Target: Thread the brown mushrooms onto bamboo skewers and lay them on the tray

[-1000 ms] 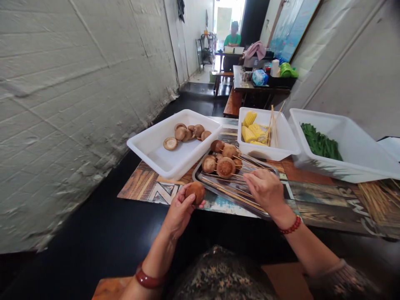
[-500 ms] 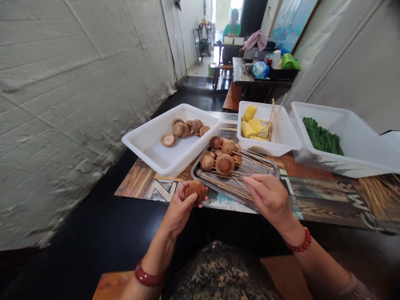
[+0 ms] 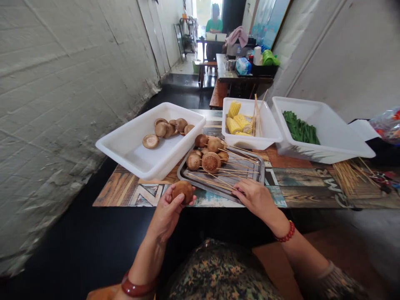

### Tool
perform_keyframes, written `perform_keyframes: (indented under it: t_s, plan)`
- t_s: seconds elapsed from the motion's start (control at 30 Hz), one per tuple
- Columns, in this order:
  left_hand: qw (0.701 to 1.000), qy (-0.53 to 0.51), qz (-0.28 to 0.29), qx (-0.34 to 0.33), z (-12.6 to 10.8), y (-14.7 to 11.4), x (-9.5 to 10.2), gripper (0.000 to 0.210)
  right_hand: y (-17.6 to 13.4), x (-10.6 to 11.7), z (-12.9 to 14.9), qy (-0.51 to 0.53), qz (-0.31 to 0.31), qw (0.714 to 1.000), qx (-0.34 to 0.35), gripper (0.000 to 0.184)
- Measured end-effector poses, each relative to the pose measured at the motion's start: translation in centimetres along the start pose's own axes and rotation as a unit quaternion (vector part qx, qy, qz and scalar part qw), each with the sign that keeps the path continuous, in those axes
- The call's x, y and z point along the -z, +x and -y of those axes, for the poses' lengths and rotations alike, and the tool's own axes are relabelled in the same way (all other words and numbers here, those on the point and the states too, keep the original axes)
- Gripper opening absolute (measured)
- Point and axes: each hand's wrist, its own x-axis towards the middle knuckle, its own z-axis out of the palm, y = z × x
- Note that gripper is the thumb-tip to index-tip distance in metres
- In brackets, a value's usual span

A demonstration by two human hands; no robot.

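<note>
My left hand [image 3: 168, 208] is closed around a brown shiitake mushroom [image 3: 183, 192], cap side up, just off the table's front edge. Over the near right part of a metal tray [image 3: 261, 160], my right hand [image 3: 254, 198] pinches the end of a thin bamboo skewer [image 3: 220, 181]; its fingertips are partly hidden. Several skewered mushrooms [image 3: 211, 162] are heaped at the tray's left end, their sticks pointing right. Loose skewers lie along the tray's near side.
Left of the tray, a white tub [image 3: 125, 155] holds loose mushrooms. Behind it stands a white tub with corn [image 3: 242, 121] and upright sticks. To the right are a tub of green leaves [image 3: 300, 128] and a pile of skewers [image 3: 346, 177]. A person [image 3: 214, 25] sits far back.
My right hand has come down toward the tray's near side and its fingers now pinch a skewer there. My left hand still holds the mushroom. The view has turned slightly right.
</note>
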Motion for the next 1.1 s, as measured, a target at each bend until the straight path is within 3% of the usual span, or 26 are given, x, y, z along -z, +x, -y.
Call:
perform_keyframes:
  t_s: [0.13, 0.27, 0.37, 0.43, 0.5, 0.57, 0.67, 0.77, 0.83, 0.9, 1.1]
  plan:
    - [1.000, 0.006, -0.001, -0.003, 0.1, 0.0, 0.0, 0.044, 0.8, 1.0, 0.0, 0.017, 0.006, 1.000, 0.014, 0.025]
    - [1.000, 0.010, -0.002, -0.007, 0.1, 0.0, 0.0, 0.044, 1.9, 1.9, -0.1, 0.049, -0.030, 0.998, -0.001, 0.025]
    - [1.000, 0.011, -0.010, -0.007, 0.1, 0.1, -0.1, 0.045, 2.3, 2.2, -0.2, 0.075, -0.101, 0.992, -0.022, 0.023]
    - [1.000, 0.012, -0.012, -0.008, 0.1, 0.1, -0.1, 0.045, 2.3, 2.9, 0.0, 0.097, -0.184, 0.977, -0.048, 0.022]
    - [1.000, 0.013, -0.015, -0.014, 0.1, -0.1, -0.4, 0.045, 2.1, 4.1, 0.6, 0.130, -0.278, 0.948, -0.091, 0.021]
    - [1.000, 0.012, -0.013, -0.018, 0.2, -0.4, -0.8, 0.043, 1.7, 5.4, 1.5, 0.185, -0.334, 0.911, -0.154, 0.020]
    - [1.000, -0.004, 0.007, -0.001, 0.4, -1.1, -1.8, 0.041, 1.0, 6.5, 3.2, 0.379, -0.405, 0.802, -0.222, 0.020]
    - [0.999, -0.019, 0.030, 0.008, 0.4, -1.8, -3.0, 0.039, 0.4, 5.7, 5.1, 0.537, -0.338, 0.735, -0.238, 0.016]
    - [0.999, -0.026, 0.040, 0.005, 0.2, -2.3, -3.5, 0.038, 0.1, 4.4, 6.2, 0.591, -0.280, 0.714, -0.251, 0.018]
    - [0.998, -0.031, 0.046, 0.000, -0.1, -2.8, -3.9, 0.037, -0.1, 3.0, 6.9, 0.618, -0.268, 0.692, -0.260, 0.016]
    - [0.997, -0.042, 0.057, -0.005, -1.0, -4.1, -3.8, 0.034, -0.8, 1.4, 6.8, 0.634, -0.249, 0.675, -0.284, 0.010]
